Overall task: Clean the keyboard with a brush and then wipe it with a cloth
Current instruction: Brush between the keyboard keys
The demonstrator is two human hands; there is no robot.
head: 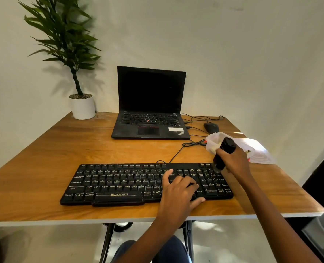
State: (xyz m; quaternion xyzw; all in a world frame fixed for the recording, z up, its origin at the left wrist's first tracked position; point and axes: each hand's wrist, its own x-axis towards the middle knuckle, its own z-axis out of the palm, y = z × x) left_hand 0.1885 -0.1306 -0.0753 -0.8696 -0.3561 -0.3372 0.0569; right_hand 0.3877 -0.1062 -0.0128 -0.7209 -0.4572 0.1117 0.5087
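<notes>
A black keyboard (119, 182) lies across the front of the wooden table (62, 149). My left hand (178, 190) rests on its right-centre keys with fingers spread and straight. My right hand (233, 160) grips a black brush (224, 151) upright, its bristle end touching the keyboard's top right corner by the number pad. A white cloth (259, 150) lies behind my right hand on the table's right side.
An open black laptop (149, 111) stands at the back centre, with a black mouse (211, 127) and cables to its right. A clear plastic container (214, 141) sits by the cloth. A potted plant (82, 107) occupies the back left corner.
</notes>
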